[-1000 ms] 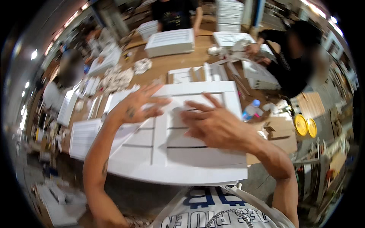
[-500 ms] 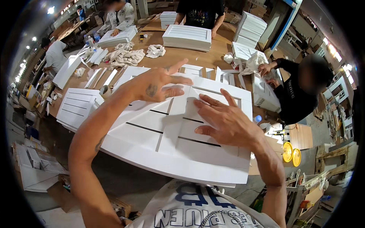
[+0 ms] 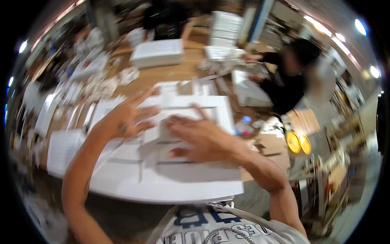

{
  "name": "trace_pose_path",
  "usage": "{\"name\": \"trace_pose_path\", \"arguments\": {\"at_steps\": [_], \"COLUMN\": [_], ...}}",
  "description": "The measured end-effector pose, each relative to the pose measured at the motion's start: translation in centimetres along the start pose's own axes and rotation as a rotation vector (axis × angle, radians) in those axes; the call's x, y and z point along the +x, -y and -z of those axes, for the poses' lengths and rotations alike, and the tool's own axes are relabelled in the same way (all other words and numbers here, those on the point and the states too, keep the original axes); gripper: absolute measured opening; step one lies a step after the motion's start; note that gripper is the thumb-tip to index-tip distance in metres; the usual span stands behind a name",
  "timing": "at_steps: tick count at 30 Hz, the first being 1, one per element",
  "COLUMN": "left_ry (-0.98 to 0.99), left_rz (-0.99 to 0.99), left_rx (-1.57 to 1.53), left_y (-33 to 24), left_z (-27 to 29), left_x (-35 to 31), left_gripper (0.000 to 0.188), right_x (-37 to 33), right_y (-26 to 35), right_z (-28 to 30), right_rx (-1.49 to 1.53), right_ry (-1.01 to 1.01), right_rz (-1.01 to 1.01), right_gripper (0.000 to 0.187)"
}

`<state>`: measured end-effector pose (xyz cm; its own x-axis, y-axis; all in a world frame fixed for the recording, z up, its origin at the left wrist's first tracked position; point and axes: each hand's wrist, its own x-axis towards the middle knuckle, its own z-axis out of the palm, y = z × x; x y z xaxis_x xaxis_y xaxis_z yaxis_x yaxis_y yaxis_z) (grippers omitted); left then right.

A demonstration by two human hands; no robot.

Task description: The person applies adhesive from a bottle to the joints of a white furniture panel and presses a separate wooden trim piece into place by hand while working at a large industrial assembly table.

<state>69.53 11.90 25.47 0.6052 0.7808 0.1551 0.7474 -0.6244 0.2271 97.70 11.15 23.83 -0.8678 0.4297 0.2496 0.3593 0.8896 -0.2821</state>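
A large white panelled board (image 3: 191, 179) lies flat on the wooden workbench in front of me, its near edge over my chest. My left hand (image 3: 124, 118) rests on its upper left part with fingers spread. Just right of it, my right hand (image 3: 199, 136) lies palm down on the board's middle, fingers apart. Neither hand grips anything. The picture is blurred by motion.
More white panels (image 3: 61, 150) lie at the left, and stacks of white boards (image 3: 156, 53) stand at the back. A person in black (image 3: 284, 81) works at the right side of the bench. Two yellow discs (image 3: 298, 143) and a bottle (image 3: 245, 122) sit at the right.
The view has swung and blurred. Both hands stay flat on the white board; my right hand has shifted a little to the left, closer to my left hand.
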Motion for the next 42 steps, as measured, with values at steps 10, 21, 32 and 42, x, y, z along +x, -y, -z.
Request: {"name": "trace_pose_path", "arguments": {"at_steps": [10, 21, 32, 42], "left_ry": [0.05, 0.031, 0.014, 0.023], "left_rz": [0.105, 0.073, 0.061, 0.092], "left_rx": [-0.102, -0.135, -0.15, -0.15], "left_y": [-0.8, -0.7, -0.4, -1.0], "left_z": [0.6, 0.2, 0.1, 0.1], "left_x": [-0.2, 0.3, 0.3, 0.1], "left_gripper": [0.056, 0.048, 0.066, 0.068], "right_x": [0.5, 0.7, 2.9, 2.6], "right_y": [0.4, -1.1, -2.3, -2.7], "right_z": [-0.3, -1.3, -2.1, -2.8], "right_rx": [0.039, -0.035, 0.002, 0.128], "right_ry": [-0.048, -0.277, -0.328, -0.375], "right_rz": [0.011, 0.065, 0.226, 0.157], "right_gripper": [0.051, 0.03, 0.027, 0.024]}}
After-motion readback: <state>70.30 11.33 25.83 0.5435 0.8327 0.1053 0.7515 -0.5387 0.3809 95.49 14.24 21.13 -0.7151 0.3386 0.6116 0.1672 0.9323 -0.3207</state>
